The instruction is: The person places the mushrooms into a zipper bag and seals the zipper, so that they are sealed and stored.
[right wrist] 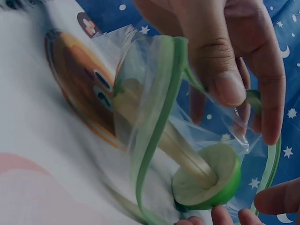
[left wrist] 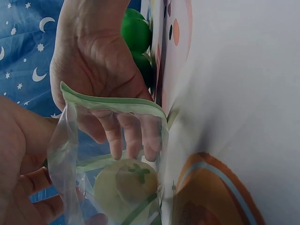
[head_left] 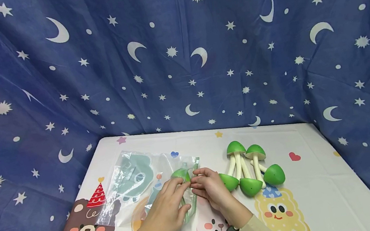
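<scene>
A clear plastic bag (head_left: 159, 170) with a green zip edge (right wrist: 157, 136) lies spread on the table, its mouth facing right. Inside the mouth is a toy mushroom with a green cap (right wrist: 222, 180) and a pale stem (right wrist: 187, 157). My left hand (head_left: 169, 206) holds the bag near its mouth, thumb on the near side and fingers beyond the plastic. At the opening is my right hand (head_left: 215, 190), its fingers extended and the fingertips (right wrist: 220, 215) by the mushroom's cap. Part of the left hand's grip is hidden behind the plastic.
Several more green-capped mushrooms (head_left: 251, 186) lie in a cluster just right of my right hand. The white tablecloth (head_left: 327, 190) carries printed cartoon figures. A blue curtain (head_left: 178, 65) with moons and stars hangs behind and along the sides of the table.
</scene>
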The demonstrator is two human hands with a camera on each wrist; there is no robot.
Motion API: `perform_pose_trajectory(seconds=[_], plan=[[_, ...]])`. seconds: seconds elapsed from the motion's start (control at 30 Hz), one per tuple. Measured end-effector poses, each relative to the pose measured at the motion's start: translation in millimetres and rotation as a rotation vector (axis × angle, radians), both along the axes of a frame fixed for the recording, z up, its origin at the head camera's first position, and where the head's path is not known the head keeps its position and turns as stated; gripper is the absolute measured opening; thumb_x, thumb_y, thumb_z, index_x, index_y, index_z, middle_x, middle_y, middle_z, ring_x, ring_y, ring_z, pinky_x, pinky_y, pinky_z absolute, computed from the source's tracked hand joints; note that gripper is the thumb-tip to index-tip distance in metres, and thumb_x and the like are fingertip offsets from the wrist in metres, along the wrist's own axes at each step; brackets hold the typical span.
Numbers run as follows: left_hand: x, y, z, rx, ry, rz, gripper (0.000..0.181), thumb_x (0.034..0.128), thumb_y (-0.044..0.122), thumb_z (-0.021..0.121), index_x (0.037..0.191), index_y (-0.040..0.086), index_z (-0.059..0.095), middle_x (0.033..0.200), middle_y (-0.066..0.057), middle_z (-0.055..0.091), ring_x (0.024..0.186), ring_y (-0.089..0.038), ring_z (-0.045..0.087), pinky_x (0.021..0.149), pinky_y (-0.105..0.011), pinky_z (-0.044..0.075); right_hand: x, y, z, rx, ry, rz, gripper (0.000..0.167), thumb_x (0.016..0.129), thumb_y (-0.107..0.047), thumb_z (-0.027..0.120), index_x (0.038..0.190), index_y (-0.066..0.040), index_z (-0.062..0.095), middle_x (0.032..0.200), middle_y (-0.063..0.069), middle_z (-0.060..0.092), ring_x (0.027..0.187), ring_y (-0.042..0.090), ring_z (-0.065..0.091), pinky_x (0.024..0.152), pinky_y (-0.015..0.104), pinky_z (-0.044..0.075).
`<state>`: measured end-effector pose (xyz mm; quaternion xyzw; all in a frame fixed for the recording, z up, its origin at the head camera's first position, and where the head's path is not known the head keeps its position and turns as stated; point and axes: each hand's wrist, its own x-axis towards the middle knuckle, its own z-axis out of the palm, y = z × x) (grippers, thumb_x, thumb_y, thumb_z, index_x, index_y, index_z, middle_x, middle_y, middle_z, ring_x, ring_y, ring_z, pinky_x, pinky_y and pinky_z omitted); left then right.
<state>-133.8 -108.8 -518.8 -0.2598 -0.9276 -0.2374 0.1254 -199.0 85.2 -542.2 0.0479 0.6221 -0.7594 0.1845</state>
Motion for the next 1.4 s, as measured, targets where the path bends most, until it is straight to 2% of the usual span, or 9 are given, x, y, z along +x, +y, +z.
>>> perform_pose_trajectory(seconds=[0.23,0.37,0.63,0.93,1.13,1.4], plan=[[0.4,0.2,0.4,-0.009,-0.012,0.005,0.066,0.0908,0.025,0.087,0.15,0.015,0.061,0.147,-0.005,0.06,0.139,-0.019,0.054,0.118,-0.044,0.051,-0.8,0.9,1.7,0.012,0.002,0.021,0.04,0.103,-0.009,0.06,0.139,0.006,0.053,0.109,0.007,0.077,0.095,0.014,0.072,0.088,0.029,0.064],[0.3,0.9,1.7,-0.008,-0.019,0.002,0.065,0.0905,0.024,0.088,0.15,0.014,0.061,0.147,-0.004,0.06,0.14,-0.02,0.054,0.119,-0.044,0.05,-0.5,1.4,0.5,0.002,0.009,0.041,0.039,0.104,-0.01,0.061,0.139,0.007,0.055,0.113,0.009,0.076,0.094,0.014,0.073,0.088,0.029,0.065],[0.5,1.6,2.8,-0.016,-0.024,0.012,0.063,0.091,0.025,0.087,0.148,0.014,0.063,0.148,-0.003,0.059,0.141,-0.019,0.053,0.12,-0.044,0.05,-0.3,-1.5,-0.4,-0.066,-0.04,0.048,0.043,0.104,-0.009,0.058,0.143,0.007,0.05,0.107,0.005,0.076,0.091,0.011,0.075,0.092,0.029,0.065],[1.0,1.5,3.1,-0.007,-0.028,0.009,0.065,0.0915,0.024,0.087,0.15,0.014,0.061,0.15,-0.004,0.059,0.142,-0.02,0.054,0.119,-0.045,0.051,-1.2,-2.2,1.6,-0.068,-0.004,0.111,0.041,0.107,-0.017,0.054,0.141,0.005,0.054,0.105,-0.001,0.072,0.101,0.014,0.067,0.101,0.034,0.057],[0.7,1.2,2.1,-0.003,-0.012,0.003,0.063,0.0922,0.023,0.086,0.149,0.013,0.062,0.151,-0.006,0.059,0.141,-0.021,0.054,0.12,-0.044,0.05,0.8,-1.6,1.4,-0.072,0.018,0.157,0.043,0.11,-0.022,0.051,0.144,0.005,0.052,0.112,-0.001,0.069,0.11,0.016,0.063,0.108,0.037,0.05],[0.4,0.4,0.8,-0.012,-0.009,0.002,0.068,0.0925,0.023,0.086,0.155,0.016,0.058,0.151,-0.006,0.059,0.14,-0.02,0.053,0.119,-0.044,0.051,1.1,-0.9,0.5,-0.085,0.015,0.175,0.043,0.11,-0.015,0.046,0.147,0.007,0.048,0.106,-0.003,0.069,0.104,0.013,0.064,0.103,0.031,0.053]])
